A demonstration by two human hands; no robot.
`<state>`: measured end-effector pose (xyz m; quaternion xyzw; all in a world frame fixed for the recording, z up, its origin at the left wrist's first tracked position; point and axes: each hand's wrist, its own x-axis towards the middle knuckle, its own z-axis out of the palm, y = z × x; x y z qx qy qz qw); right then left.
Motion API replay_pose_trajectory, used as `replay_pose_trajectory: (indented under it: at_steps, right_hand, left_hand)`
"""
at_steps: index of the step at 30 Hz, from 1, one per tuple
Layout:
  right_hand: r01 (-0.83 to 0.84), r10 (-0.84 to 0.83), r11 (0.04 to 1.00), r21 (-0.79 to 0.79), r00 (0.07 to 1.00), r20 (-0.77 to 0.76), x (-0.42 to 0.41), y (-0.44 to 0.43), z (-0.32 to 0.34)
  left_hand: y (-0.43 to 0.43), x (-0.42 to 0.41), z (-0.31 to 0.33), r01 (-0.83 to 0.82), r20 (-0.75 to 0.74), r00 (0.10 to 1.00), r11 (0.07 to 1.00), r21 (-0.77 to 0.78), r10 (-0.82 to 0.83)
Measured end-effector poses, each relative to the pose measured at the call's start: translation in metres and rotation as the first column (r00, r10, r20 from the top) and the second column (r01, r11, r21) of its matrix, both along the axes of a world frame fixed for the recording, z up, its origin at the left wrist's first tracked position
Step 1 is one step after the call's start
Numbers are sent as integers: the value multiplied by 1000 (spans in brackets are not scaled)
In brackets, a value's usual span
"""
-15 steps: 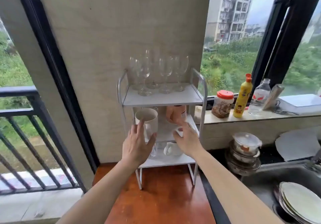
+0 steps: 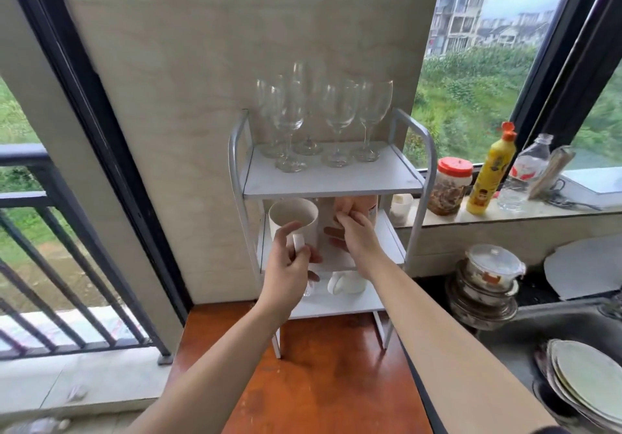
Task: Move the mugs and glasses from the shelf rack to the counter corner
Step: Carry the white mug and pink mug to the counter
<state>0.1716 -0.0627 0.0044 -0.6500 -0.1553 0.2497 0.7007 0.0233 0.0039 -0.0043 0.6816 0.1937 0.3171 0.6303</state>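
A white three-tier shelf rack (image 2: 417, 181) stands on the orange-brown counter (image 2: 323, 376) against the wall. Several wine glasses (image 2: 338, 120) stand on its top tier. On the middle tier, my left hand (image 2: 291, 270) grips the handle of a white mug (image 2: 292, 220). My right hand (image 2: 356, 238) reaches in beside it, fingers pinched on a pink mug (image 2: 365, 204) at the back. Another white mug (image 2: 346, 284) lies on the bottom tier, partly hidden by my hands.
The windowsill at right holds a red-lidded jar (image 2: 452, 186), a yellow bottle (image 2: 491, 174) and a clear bottle (image 2: 525, 171). Stacked pots (image 2: 488, 285) and a sink with plates (image 2: 589, 379) lie at right. A balcony railing (image 2: 50, 265) is at left.
My left hand shifted from cupping the white mug's side to gripping its handle. My right hand rose from the lower shelf edge onto the pink mug.
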Motion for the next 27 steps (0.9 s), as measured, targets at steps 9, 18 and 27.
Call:
replay_pose_trajectory:
  at_steps: [9,18,27]
  right_hand:
    - [217,-179,966,-139,953,243,-43,-51,-9]
    - [201,-206,979,48,944,258,-110,-141,-11]
    - [516,-522,849,114,790,322,-130,-367,17]
  left_hand:
    - [-24,-30,1,-115,18,993,990,75,114]
    - [-88,-66,-4,-149,76,987,982,119,141]
    - [-268,-37,19,123,142,980,984,126,-140]
